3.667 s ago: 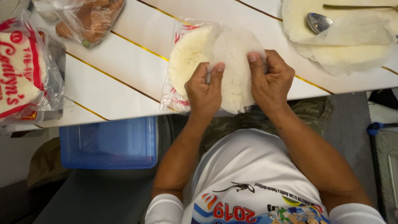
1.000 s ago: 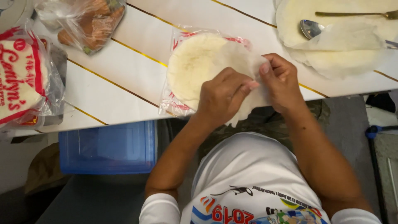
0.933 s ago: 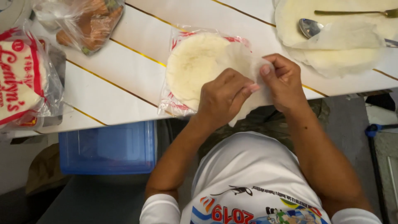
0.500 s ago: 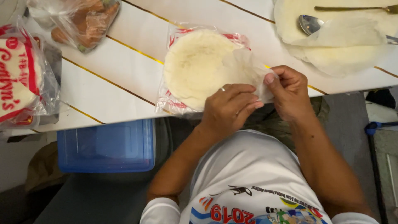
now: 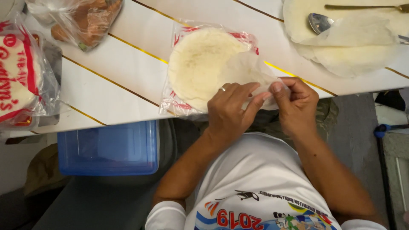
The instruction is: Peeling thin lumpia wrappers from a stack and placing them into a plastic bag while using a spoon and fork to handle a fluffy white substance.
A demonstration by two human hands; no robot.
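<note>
At the table's near edge, the left hand (image 5: 232, 110) and right hand (image 5: 296, 106) both pinch a thin wrapper sheet (image 5: 249, 70). It lifts off the stack of round wrappers (image 5: 198, 64) in an open plastic bag (image 5: 179, 100).

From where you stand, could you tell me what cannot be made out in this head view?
- Near edge of the wrapper stack: covered by the left hand.
- Where the peeled sheet is pinched: hidden between the left hand and right hand.
- Spoon handle: under a wrapper.
- Bagged food: cut off by the top edge.
</note>
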